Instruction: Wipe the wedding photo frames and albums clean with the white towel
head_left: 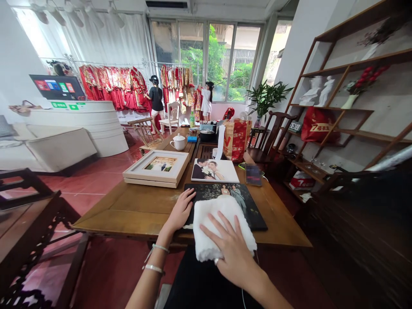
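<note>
On my feed, the right hand (pixel 230 246) lies palm down with its fingers spread wide, pressing a folded white cloth (pixel 219 206) rather than gripping it. The left hand (pixel 180 210) is flat and loosely open, touching the left edge of the dark photo panel (pixel 252 210), which I take to be steadying it. That panel lies flat at the near side of the wooden surface (pixel 125 210), partly hidden beneath the cloth, which overhangs its near edge.

I'd judge the wiping to be under way and unfinished: the cloth is on the panel and 1 hand bears on it. Its upper left and right side show, with the printed couple in view, but I can't tell which parts have been wiped (the dark print hides any dust from me). The covered near portion is beyond my judging.

Just past it lie a pale photo panel (pixel 227 171) and, to the left, a stack of what looks like 2 light frames (pixel 156 167). Neither is touched by a hand, and I can't say whether either has been cleaned. Farther out stand a white lidded cup (pixel 178 142) and a red-and-tan bag (pixel 237 139).
</note>
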Motion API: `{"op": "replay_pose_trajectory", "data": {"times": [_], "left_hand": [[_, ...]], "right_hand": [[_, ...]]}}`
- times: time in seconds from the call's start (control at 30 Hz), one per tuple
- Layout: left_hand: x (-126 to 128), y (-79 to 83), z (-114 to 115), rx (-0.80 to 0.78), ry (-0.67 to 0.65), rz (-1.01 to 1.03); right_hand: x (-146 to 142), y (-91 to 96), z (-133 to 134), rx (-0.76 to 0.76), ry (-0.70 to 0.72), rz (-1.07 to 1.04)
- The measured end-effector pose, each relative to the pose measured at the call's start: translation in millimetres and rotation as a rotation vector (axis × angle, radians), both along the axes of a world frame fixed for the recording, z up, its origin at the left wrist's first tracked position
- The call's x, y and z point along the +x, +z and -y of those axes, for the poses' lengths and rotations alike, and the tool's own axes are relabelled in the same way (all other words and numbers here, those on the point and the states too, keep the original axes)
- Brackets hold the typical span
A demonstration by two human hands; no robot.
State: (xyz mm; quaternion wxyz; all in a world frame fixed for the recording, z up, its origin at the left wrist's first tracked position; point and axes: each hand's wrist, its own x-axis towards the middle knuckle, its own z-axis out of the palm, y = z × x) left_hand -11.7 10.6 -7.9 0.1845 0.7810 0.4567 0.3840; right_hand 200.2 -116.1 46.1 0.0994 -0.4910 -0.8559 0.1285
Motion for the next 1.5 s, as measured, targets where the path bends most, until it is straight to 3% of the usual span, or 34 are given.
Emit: {"op": "replay_pose_trajectory", "data": {"times": [0.13,0.3,0.43,0.57,0.73,0.87,1.0,1.1,1.23,1.37,1.5], "left_hand": [[0,0.3,1,0.001,-0.006,-0.013],[-1,-1.1,0,0.014,-0.013,-0.008],[-1,-2.2,-1,0.022,-0.021,-0.022],[-2,-2.9,-2,0.024,-0.022,-0.026],[-1,-2.8,-2,0.03,-0.024,-0.016],[-1,-2.2,-1,0.012,-0.013,-0.016],[-1,-3.2,-1,0.018,-0.015,-0.015],[-1,-4.1,-1,0.019,-0.016,-0.013],[-2,-4.0,-1,0.023,-0.023,-0.007],[-3,-3.9,-2,0.027,-0.026,-0.005],[-3,-3.3,-2,0.023,-0.022,-0.009]], "right_hand": [[36,0.2,-4,-0.014,-0.07,0.013],[60,-1.0,-61,0.066,-0.363,0.111],[47,3.9,-108,0.064,-0.503,0.173],[15,7.5,-125,0.062,-0.451,0.165],[-11,5.0,-90,0.067,-0.222,0.123],[3,4.3,-46,0.034,-0.018,0.02],[41,6.2,-29,-0.036,-0.014,0.008],[67,7.2,-45,-0.047,-0.139,0.033],[75,10.6,-96,-0.053,-0.339,0.095],[46,14.5,-144,-0.036,-0.327,0.1],[4,14.4,-150,0.001,-0.22,0.096]]}}
